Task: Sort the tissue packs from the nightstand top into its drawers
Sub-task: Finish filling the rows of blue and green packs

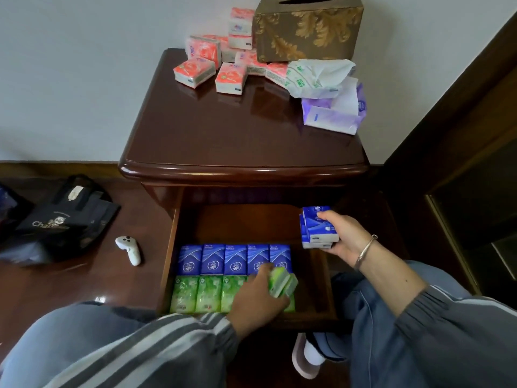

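Filling the front of the pulled-out drawer (167,261) in two tidy lines: a blue row (235,260) of five packs side by side, each with a white emblem, and just in front of it a green row (201,294), glossy and leaf-patterned. Heaped at the back of the nightstand top (237,130): red-and-white packs (218,65), loose and tilted, some touching a brown tissue box (307,29) with gold leaves. Next to the box, a torn white-and-green wrapper (316,77) and a torn purple wrapper (335,113).

Left hand (260,292) reaching into the drawer from a striped grey sleeve, back of the hand up, fingers curled round a green bunch (282,281) of packs held tilted. Right hand (347,236) raised at the drawer's right side, thumb on top and fingers wrapped under a blue stack (317,228); silver bracelet (366,249) at the wrist.

Green bunch over the right end of the green row, overlapping the last pack of the blue row. Blue stack up and to the right of the blue row, apart from it. Red-and-white packs well away from both hands. On the floor left of the nightstand, a white controller (129,250) and a dark bag (64,219).
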Available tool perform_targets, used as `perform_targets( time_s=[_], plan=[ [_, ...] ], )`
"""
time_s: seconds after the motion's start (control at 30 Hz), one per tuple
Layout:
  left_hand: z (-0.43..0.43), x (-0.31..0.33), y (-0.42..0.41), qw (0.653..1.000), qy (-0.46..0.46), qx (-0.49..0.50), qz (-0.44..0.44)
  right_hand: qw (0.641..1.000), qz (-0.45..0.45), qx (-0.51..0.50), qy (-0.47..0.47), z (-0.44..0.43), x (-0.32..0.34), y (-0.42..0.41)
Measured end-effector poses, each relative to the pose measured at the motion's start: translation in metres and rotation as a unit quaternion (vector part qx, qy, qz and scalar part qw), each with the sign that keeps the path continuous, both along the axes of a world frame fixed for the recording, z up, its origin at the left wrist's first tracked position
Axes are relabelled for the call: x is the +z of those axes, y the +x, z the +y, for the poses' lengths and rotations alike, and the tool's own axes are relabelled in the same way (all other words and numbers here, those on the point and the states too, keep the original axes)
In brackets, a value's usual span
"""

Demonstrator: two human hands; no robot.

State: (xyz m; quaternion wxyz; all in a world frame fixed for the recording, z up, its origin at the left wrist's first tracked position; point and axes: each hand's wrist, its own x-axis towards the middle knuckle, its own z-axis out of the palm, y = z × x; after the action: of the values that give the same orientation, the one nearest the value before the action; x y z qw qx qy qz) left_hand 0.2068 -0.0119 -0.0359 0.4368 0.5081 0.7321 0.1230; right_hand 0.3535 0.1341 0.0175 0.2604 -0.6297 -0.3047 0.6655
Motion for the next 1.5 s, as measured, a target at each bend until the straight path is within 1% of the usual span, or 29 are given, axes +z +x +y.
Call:
perform_targets(
  time_s=[0.13, 0.23, 0.3, 0.37, 0.5, 0.6, 0.7, 0.8, 0.9, 0.97, 1.0, 1.03, 1.07, 1.13, 1.2, 1.3, 1.4, 1.5],
  plan=[
    [0.018, -0.009, 0.050, 0.999, -0.016, -0.007, 0.031, 1.000, 0.006, -0.010, -0.003, 0.002, -0.003, 0.008],
    [0.031, -0.014, 0.076, 0.998, -0.047, 0.031, 0.039, 1.000, 0.008, -0.026, -0.001, 0.005, -0.006, 0.017],
    [0.035, -0.017, 0.088, 0.995, -0.063, 0.042, 0.060, 1.000, 0.007, -0.030, 0.000, 0.006, -0.009, 0.020],
    [0.036, -0.019, 0.095, 0.994, -0.074, 0.032, 0.077, 0.999, 0.009, -0.032, 0.000, 0.008, -0.010, 0.024],
    [0.035, -0.025, 0.083, 0.993, -0.113, -0.003, -0.029, 0.999, 0.016, -0.033, 0.001, 0.012, -0.012, 0.028],
    [0.033, -0.028, 0.073, 0.996, -0.083, 0.024, -0.022, 0.999, 0.023, -0.030, 0.001, 0.013, -0.013, 0.028],
    [0.031, -0.030, 0.075, 0.997, -0.051, 0.057, 0.013, 0.999, 0.027, -0.033, 0.000, 0.013, -0.012, 0.024],
    [0.033, -0.036, 0.083, 0.996, -0.030, 0.061, 0.066, 0.999, 0.023, -0.032, 0.003, 0.013, -0.011, 0.021],
    [0.032, -0.040, 0.095, 0.989, -0.036, 0.004, 0.141, 0.999, 0.022, -0.036, 0.004, 0.012, -0.009, 0.021],
    [0.028, -0.041, 0.099, 0.969, -0.043, -0.051, 0.238, 0.999, 0.018, -0.034, 0.005, 0.012, -0.009, 0.022],
    [0.028, -0.040, 0.099, 0.956, -0.036, -0.068, 0.282, 0.999, 0.017, -0.034, 0.006, 0.012, -0.009, 0.022],
    [0.029, -0.040, 0.097, 0.948, -0.017, -0.082, 0.308, 0.999, 0.016, -0.034, 0.008, 0.012, -0.009, 0.022],
    [0.031, -0.041, 0.094, 0.944, 0.011, -0.098, 0.314, 0.999, 0.014, -0.033, 0.010, 0.013, -0.010, 0.022],
    [0.038, -0.045, 0.087, 0.945, 0.068, -0.143, 0.287, 1.000, 0.006, -0.027, 0.015, 0.012, -0.010, 0.022],
    [0.045, -0.051, 0.081, 0.937, 0.088, -0.209, 0.266, 0.999, -0.004, -0.024, 0.022, 0.013, -0.011, 0.022],
    [0.050, -0.063, 0.077, 0.922, 0.051, -0.273, 0.271, 0.999, -0.021, -0.013, 0.035, 0.013, -0.012, 0.023],
    [0.053, -0.067, 0.075, 0.912, 0.041, -0.292, 0.284, 0.998, -0.031, 0.006, 0.053, 0.013, -0.012, 0.024],
    [0.056, -0.062, 0.076, 0.912, 0.032, -0.297, 0.282, 0.996, -0.049, 0.038, 0.071, 0.015, -0.011, 0.023]
  ],
)
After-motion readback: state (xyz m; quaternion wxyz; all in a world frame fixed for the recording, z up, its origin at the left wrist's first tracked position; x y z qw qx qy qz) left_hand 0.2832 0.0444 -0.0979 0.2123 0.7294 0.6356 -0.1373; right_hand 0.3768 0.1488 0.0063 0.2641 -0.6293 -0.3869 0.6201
